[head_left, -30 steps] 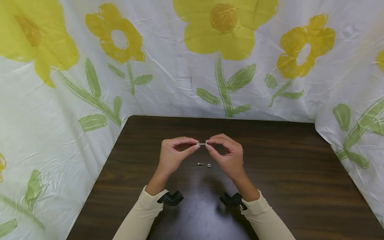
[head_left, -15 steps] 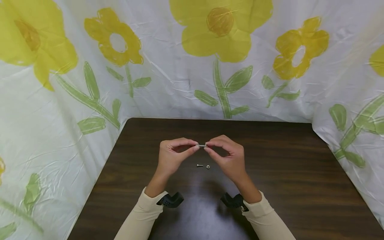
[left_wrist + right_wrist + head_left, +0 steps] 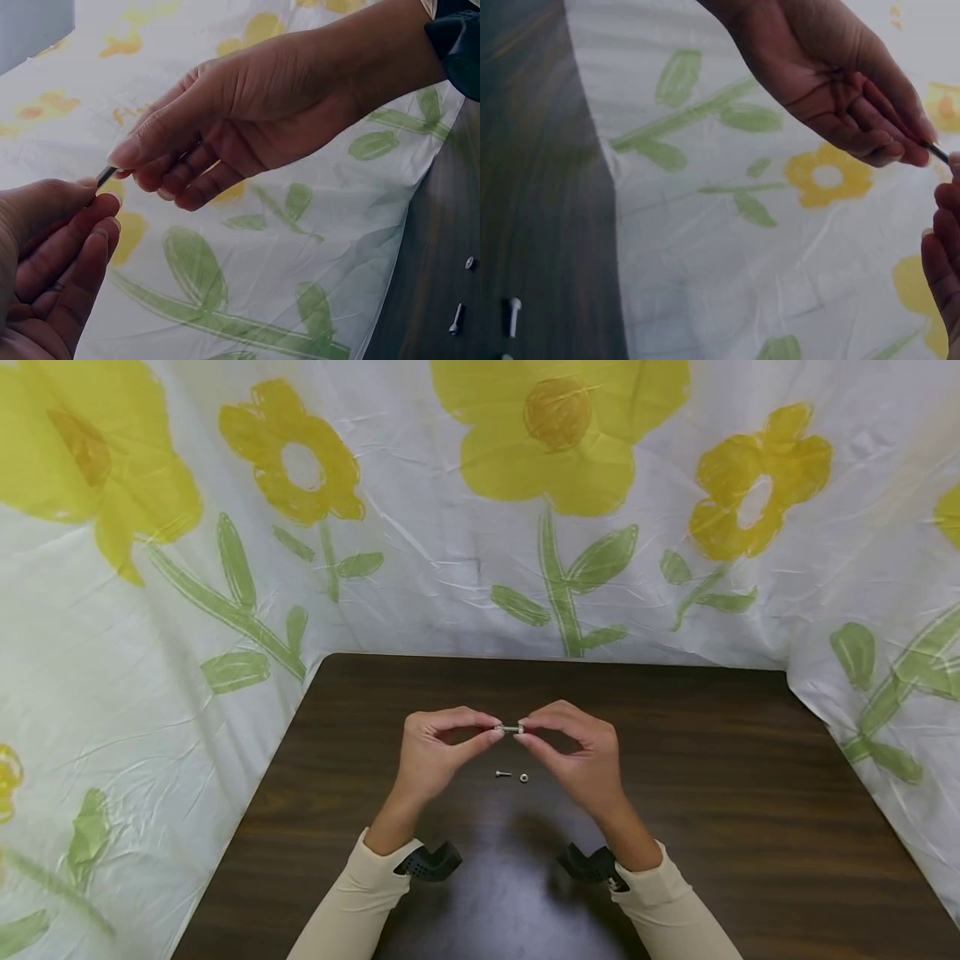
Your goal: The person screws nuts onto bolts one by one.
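Note:
Thumb and fingertips of my left hand (image 3: 429, 758) pinch one end of a small metal bolt (image 3: 511, 728), which lies level between the two hands above the table. At its other end my right hand (image 3: 581, 762) pinches a short wider piece that looks like a nut (image 3: 521, 728), mostly covered by the fingertips. In the left wrist view the bolt's shank (image 3: 107, 175) shows as a dark rod bridging both thumbs. The right wrist view shows the same shank (image 3: 938, 152) near its right edge. Below the hands, a second bolt (image 3: 503, 774) and a loose nut (image 3: 524, 778) lie on the table.
The dark wood-grain table (image 3: 720, 827) reaches back to a white cloth (image 3: 420, 593) printed with yellow flowers, which hangs along its back and sides. Black wrist-worn devices (image 3: 429, 862) sit at both cuffs, over the table's near part.
Both hands keep their pinch on the bolt and nut, with only slight shifts at the fingertips. The head view has tilted a little; the loose bolt and nut stay put.

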Available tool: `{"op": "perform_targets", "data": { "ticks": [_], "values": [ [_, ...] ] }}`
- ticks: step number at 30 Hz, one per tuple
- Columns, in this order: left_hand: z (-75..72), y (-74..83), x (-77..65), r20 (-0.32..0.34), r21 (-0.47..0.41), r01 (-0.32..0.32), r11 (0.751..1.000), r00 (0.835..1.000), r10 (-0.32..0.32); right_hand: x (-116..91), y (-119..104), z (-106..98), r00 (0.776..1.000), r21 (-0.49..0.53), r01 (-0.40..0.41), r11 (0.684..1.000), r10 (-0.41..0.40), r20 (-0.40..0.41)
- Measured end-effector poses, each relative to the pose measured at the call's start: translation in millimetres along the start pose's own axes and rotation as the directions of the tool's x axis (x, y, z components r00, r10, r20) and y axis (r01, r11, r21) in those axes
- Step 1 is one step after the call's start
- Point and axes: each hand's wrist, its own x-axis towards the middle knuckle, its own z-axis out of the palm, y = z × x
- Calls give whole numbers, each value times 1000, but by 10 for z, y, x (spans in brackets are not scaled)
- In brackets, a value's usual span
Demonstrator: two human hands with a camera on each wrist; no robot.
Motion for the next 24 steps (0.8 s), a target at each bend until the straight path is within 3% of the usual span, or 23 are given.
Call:
{"op": "perform_targets", "data": {
  "ticks": [11,14,19,24],
  "values": [
    [18,17,-2,28,36,-99,994,995,98,41,-104,-60,994,-166,69,984,-53,98],
    [25,14,-4,27,58,-128,990,992,127,29,-121,-61,991,-192,35,981,-8,136],
    [23,11,7,32,120,-174,977,985,171,-1,-148,-58,970,-218,-87,972,132,203],
    [13,5,12,30,133,-173,976,985,171,-5,-151,-52,979,-215,-50,975,90,184]
  ]
}}
